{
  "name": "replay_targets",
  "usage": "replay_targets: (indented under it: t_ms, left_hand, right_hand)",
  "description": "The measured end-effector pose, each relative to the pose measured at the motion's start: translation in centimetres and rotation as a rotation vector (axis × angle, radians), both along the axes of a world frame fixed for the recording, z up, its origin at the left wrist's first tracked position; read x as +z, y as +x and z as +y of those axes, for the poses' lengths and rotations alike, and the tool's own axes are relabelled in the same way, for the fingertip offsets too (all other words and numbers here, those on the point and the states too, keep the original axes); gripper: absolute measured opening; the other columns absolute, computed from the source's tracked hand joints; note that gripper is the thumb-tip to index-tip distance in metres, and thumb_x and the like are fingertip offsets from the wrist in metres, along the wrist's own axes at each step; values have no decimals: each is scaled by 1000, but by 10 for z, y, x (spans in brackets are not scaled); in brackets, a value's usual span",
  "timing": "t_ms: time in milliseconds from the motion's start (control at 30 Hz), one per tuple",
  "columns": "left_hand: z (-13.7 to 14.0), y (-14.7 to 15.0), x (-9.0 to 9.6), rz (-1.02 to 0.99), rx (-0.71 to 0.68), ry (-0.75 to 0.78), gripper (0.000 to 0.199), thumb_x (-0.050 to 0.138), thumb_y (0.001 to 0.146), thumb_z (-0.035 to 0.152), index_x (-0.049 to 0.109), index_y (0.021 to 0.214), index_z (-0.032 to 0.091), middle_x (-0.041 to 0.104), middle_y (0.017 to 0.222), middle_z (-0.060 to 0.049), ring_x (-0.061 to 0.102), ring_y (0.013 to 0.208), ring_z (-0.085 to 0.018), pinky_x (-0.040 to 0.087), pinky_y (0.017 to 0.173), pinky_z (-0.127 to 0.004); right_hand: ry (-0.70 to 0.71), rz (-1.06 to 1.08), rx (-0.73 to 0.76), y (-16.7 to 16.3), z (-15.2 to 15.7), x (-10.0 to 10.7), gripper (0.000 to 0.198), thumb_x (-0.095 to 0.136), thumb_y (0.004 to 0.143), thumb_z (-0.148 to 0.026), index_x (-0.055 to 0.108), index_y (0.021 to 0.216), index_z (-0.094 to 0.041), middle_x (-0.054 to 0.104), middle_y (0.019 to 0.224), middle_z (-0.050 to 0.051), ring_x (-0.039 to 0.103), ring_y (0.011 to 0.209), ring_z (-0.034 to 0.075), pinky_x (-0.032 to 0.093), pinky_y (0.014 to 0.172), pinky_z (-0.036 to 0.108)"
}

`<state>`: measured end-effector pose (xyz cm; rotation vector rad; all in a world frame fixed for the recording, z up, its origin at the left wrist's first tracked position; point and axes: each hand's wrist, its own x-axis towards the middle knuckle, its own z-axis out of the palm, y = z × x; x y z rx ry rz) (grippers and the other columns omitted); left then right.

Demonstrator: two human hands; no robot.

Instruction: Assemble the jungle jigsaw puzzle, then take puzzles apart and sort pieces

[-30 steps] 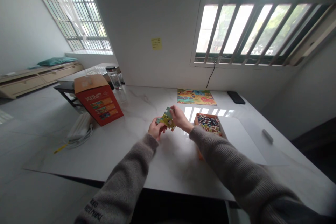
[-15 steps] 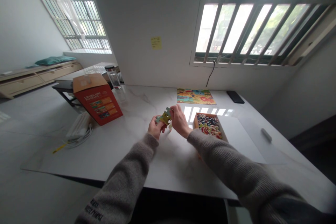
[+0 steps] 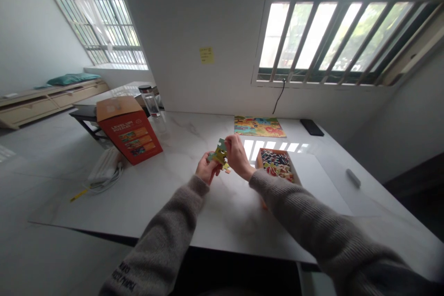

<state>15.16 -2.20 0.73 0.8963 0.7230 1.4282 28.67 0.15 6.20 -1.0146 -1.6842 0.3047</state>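
Several joined jigsaw puzzle pieces (image 3: 219, 153), green and yellow, are held up above the table between both hands. My left hand (image 3: 206, 169) is closed on their lower left side, thumb on top. At their upper right edge, my right hand (image 3: 237, 155) pinches the green part; its fingertips are partly hidden. An orange-tipped piece hangs at the lower right of the group. To the right of my right hand, an open box (image 3: 258, 163) holds many loose puzzle pieces (image 3: 275, 162). A colourful picture sheet (image 3: 259, 126) lies flat near the wall.
A red puzzle carton (image 3: 135, 136) stands on the left, with a white power strip (image 3: 106, 166) and its cable beside it. Behind is a glass bottle (image 3: 151, 102). A black phone (image 3: 311, 127), white sheet (image 3: 319, 185) and grey stick (image 3: 353, 178) lie on the right.
The joined pieces have tilted, showing more of their face and the orange-tipped part below. My right hand has moved slightly up; my left hand stays nearly in place.
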Motion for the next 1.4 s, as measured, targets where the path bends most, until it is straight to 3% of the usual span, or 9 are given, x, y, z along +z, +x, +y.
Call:
replay_targets:
  t_ms: [100, 200, 333, 467, 633, 767, 1000, 1200, 1400]
  left_hand:
    - [1, 0, -1, 9, 33, -22, 56, 84, 60, 29, 46, 99, 19, 65, 66, 3, 55, 44, -11, 32, 35, -18]
    - [1, -1, 0, 12, -4, -69, 53, 82, 58, 26, 47, 98, 18, 65, 66, 2, 55, 44, -12, 33, 35, -19]
    - [-3, -1, 6, -90, -65, -122, 44, 75, 61, 21, 51, 98, 17, 65, 69, 1, 57, 49, -12, 37, 38, -20]
    - [-6, -2, 12, -209, -103, -133, 39, 70, 66, 24, 56, 101, 15, 65, 76, -2, 60, 56, -14, 43, 42, -22]
    - [4, -8, 9, -162, 191, -167, 37, 66, 63, 15, 52, 97, 18, 64, 70, 1, 57, 48, -12, 36, 39, -19]
    - [10, -12, 5, -127, 317, -218, 32, 62, 63, 14, 53, 94, 17, 63, 68, 1, 59, 48, -14, 38, 39, -20]
    - [12, -14, 0, -154, 281, -256, 23, 54, 67, 13, 56, 89, 16, 61, 66, 0, 57, 46, -14, 36, 35, -21]
    - [12, -12, -3, -97, 230, -220, 24, 60, 68, 13, 56, 92, 14, 63, 69, -2, 59, 49, -14, 38, 37, -21]
    - [-2, 4, -3, 151, -86, -70, 48, 82, 64, 25, 56, 102, 12, 63, 85, -5, 66, 58, -18, 50, 43, -26]
  right_hand:
    - [-51, 143, -89, 5, 6, 9, 15, 38, 98, -34, 46, 93, -22, 50, 91, 3, 51, 78, 16, 45, 73, 31]
    - [-320, 221, 57, 10, 16, 20, 19, 36, 98, -34, 49, 93, -21, 51, 78, 0, 50, 63, 13, 43, 60, 26]
    - [-404, -137, 288, 12, 13, 22, 10, 55, 88, -26, 59, 86, -18, 52, 68, -4, 47, 62, 11, 38, 59, 23]
    - [-393, -317, 287, 6, 7, 14, 11, 58, 88, -28, 60, 95, -19, 55, 72, -5, 47, 61, 9, 37, 57, 21]
    - [-483, -682, 102, 14, 18, 6, 37, 37, 101, -34, 44, 134, -19, 66, 109, 10, 64, 89, 18, 50, 73, 29]
    - [-569, -966, 50, 18, 19, -9, 58, 74, 77, -46, 59, 120, -10, 59, 126, 24, 54, 119, 38, 50, 87, 43]
    - [-649, -1086, 85, 12, 22, -24, 73, 81, 67, -45, 57, 125, -9, 65, 120, 21, 64, 106, 31, 51, 81, 32]
    - [-608, -1009, 109, 37, 16, 12, 20, 61, 89, -33, 68, 98, -17, 73, 100, 10, 67, 86, 19, 42, 65, 23]
    - [-514, -776, 189, 138, -18, 71, 14, 57, 91, -27, 64, 82, -18, 67, 75, 1, 52, 60, 11, 34, 56, 23]
